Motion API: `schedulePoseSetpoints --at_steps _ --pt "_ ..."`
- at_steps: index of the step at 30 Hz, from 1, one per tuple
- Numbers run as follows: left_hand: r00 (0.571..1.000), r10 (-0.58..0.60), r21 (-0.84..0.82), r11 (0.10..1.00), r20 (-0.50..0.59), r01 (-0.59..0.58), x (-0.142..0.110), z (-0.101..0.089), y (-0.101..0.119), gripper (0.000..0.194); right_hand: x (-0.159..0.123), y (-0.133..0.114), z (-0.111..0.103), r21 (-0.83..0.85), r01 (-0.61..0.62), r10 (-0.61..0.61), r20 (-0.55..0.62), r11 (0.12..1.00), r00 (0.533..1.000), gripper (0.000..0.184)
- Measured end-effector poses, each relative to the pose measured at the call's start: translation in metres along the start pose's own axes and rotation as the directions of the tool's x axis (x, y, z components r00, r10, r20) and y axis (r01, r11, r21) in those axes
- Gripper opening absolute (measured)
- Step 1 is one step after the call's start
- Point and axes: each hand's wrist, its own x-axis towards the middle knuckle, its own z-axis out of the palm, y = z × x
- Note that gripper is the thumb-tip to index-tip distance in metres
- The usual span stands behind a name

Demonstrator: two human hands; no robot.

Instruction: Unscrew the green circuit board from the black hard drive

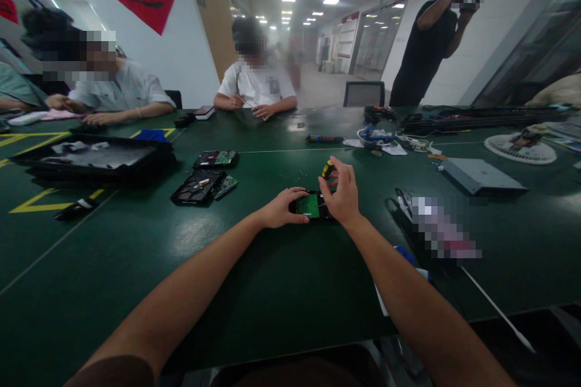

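A drive [313,205] with a green board on its upper face is seen lying on the green table [254,278], near the middle. Its left end is gripped by the left hand [282,208], thumb along the near edge and fingers at the far edge, parted by the depth of the drive. A yellow-and-black screwdriver [327,169] is held above the drive's right part between the closed-in thumb and fingers of the right hand [341,193]; its tip cannot be made out. Small screws [302,174] are scattered just beyond the drive. To the left, an opened drive [196,187] is noted with a loose board [226,187] at its right side; a further drive [216,159] lies beyond. A grey metal box [482,176] is located to the right.
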Motion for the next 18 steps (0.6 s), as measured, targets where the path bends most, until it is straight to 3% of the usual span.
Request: schedulePoseSetpoints --at_steps 18 --pt "1.0 -0.02 -0.022 1.0 -0.012 0.019 -0.0008 -0.0004 0.0034 0.083 -0.0003 -0.0001 0.0001 -0.002 0.005 -0.005 0.001 1.0 1.0 0.065"
